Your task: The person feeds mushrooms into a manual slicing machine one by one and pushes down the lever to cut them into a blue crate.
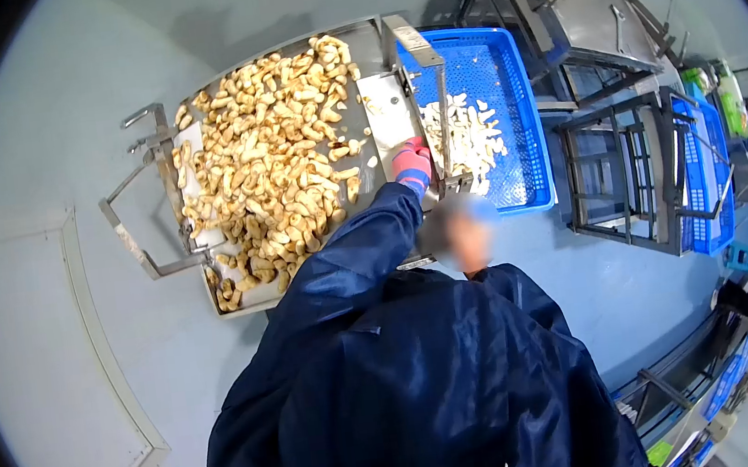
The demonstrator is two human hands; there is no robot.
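Note:
My left hand [412, 166], in a pink and blue glove, is at the lower end of a pale metal plate [391, 112], beside an upright metal frame. Its fingers look curled together; what they hold, if anything, is too small to make out. My right hand [467, 237] is smeared by a blur just below the frame, so its fingers cannot be read. To the left, many tan, knobbly pieces [268, 153] cover a metal tray table [362, 46]. On the right, white pieces [464, 135] lie in a blue perforated basket [522, 115].
Bent metal brackets [129, 229] stick out from the table's left side. Metal frames [620, 168] stand at the right with another blue basket [707, 177]. At the lower right is a bench [678, 388] with assorted items.

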